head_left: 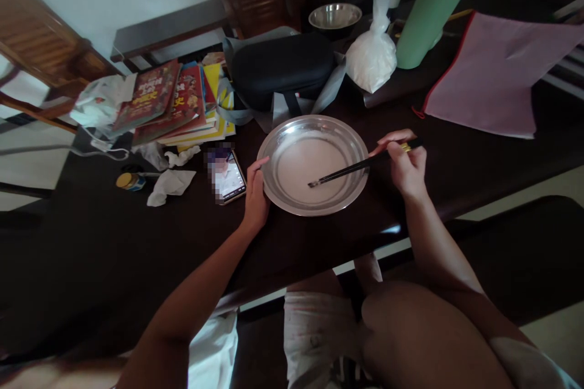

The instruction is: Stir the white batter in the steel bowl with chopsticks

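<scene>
Metal bowl (283, 194) on the dark table (114, 243), in front of the person, with the left hand (257, 194) against its left side and the right hand (407, 164) off its right side. One fingertip of the left hand reaches over the rim; the other fingers are mostly hidden, so I cannot tell whether they close on the edge or merely rest against it. The right hand is closed around the upper part of black chopsticks (347, 168), near their gold bands, with the thick end showing past the hand. From these fingers the sticks slant down and leftward over the near right part of the rim, their coated tips low inside the bowl, well apart from the fingers. Extended fingers of the right hand point toward the rim and come just beside it; whether they touch is unclear. Pale material covers the bowl's floor, too indistinct to call powder or liquid. A lit phone (235, 181) lies just left of the left hand, partly blurred out, with a crumpled tissue (171, 187) farther left. Beyond the bowl sits a black case (283, 67), with a knotted plastic bag (371, 64) of white contents to its right.
</scene>
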`<state>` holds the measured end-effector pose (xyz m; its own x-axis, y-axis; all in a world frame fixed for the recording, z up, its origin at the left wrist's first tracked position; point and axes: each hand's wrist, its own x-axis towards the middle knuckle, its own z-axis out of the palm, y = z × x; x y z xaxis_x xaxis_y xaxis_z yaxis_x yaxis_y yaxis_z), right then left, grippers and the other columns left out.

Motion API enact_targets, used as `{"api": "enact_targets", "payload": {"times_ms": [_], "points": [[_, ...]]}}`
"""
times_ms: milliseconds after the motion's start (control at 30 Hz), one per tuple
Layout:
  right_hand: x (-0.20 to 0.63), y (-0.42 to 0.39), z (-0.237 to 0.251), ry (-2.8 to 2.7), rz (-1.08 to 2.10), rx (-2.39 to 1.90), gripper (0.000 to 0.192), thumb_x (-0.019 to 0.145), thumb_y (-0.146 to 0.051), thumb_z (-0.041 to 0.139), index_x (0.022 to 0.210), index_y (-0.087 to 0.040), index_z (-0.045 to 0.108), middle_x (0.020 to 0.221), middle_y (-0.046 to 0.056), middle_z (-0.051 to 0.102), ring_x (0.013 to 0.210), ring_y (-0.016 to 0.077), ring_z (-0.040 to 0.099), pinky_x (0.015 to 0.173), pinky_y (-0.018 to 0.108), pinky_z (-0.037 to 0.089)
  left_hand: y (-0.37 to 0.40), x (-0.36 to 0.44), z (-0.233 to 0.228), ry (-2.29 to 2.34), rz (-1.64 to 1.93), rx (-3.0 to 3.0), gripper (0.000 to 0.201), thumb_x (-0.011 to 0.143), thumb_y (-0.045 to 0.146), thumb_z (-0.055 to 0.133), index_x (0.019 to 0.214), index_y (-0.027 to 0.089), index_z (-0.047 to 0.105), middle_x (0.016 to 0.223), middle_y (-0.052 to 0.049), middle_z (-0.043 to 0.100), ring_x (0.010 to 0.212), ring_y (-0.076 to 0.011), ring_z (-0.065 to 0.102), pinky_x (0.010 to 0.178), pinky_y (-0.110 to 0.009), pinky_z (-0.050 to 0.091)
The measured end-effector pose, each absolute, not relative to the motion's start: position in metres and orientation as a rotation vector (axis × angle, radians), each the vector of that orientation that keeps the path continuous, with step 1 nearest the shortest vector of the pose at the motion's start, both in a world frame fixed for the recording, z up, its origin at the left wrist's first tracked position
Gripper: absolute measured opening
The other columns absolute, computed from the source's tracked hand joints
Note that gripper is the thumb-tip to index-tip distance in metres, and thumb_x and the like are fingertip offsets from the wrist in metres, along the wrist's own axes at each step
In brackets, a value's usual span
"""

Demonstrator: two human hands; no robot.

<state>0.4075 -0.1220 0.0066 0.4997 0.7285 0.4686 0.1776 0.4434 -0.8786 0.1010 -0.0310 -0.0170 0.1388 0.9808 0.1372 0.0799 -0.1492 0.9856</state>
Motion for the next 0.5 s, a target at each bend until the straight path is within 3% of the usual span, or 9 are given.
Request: {"api": "enact_targets", "payload": {"times_ms": [167,367,500], "points": [[0.4064,-0.1228,0.0073,-1.111,0.43,-1.159,0.03,0.093,-0.057,0.074,0.102,-0.029,0.075,0.077,-0.001,0.076,0.073,0.0202,0.078,0.074,0.037,0.065,-0.0316,0.1009,-0.0173,1.109,1.176,1.467,0.048,0.101,0.067,0.055,0.124,0.028,0.071,0.131,-0.006,0.069,0.123,-0.0253,0.063,0.117,-0.041,0.046],[0.4076,-0.122,0.005,-1.045,0.415,-1.09,0.027,0.093,-0.057,0.074,0.092,-0.03,0.071,0.076,-0.003,0.072,0.061,0.0167,0.073,0.062,0.034,0.062,-0.0322,0.101,-0.0139,1.107,1.18,1.526,0.046,0.103,0.065,0.053,0.123,0.027,0.072,0.132,-0.007,0.069,0.128,-0.0259,0.061,0.121,-0.043,0.043],[0.4064,-0.1236,0.0067,-1.148,0.459,-1.16,0.028,0.094,-0.056,0.074,0.101,-0.028,0.074,0.078,-0.001,0.075,0.072,0.0189,0.077,0.072,0.035,0.065,-0.0313,0.1002,-0.017,1.108,1.179,1.502,0.046,0.104,0.064,0.052,0.125,0.028,0.071,0.133,-0.007,0.068,0.128,-0.0258,0.061,0.12,-0.043,0.044]]}}
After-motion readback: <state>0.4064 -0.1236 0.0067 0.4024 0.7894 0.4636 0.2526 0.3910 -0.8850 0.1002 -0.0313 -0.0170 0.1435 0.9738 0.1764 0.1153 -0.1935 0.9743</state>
